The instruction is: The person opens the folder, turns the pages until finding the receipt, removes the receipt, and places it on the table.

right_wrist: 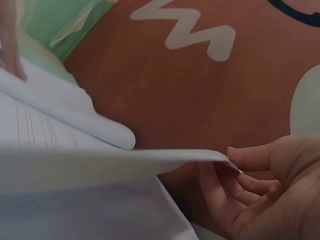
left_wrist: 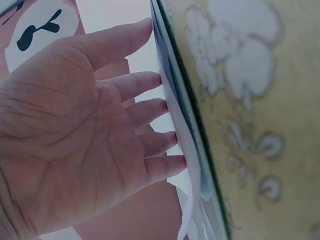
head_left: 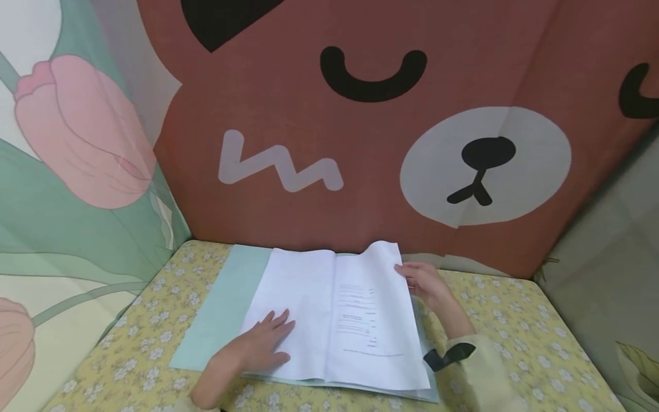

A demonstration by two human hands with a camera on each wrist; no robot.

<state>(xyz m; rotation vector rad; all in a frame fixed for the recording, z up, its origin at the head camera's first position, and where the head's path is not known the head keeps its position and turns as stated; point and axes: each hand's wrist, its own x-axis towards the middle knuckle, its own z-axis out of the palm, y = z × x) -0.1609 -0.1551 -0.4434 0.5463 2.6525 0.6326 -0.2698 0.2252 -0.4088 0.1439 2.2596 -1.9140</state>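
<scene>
A pale green folder (head_left: 220, 309) lies spread on the table with white sheets inside it. My left hand (head_left: 262, 346) rests on the blank left page (head_left: 301, 286), fingers spread; in the left wrist view the fingertips (left_wrist: 172, 137) touch the paper. At the upper right edge of the printed right page (head_left: 378, 309), my right hand (head_left: 427, 283) pinches the sheet between thumb and fingers. The right wrist view shows this sheet (right_wrist: 125, 167) raised off the paper below, its edge held in the fingers (right_wrist: 250, 192).
The table wears a yellow floral cloth (head_left: 515, 326). Behind it hangs a brown fabric backdrop (head_left: 288, 217) with a bear face. A tulip-patterned curtain (head_left: 77, 229) stands at the left, and a greyish curtain (head_left: 607, 257) at the right.
</scene>
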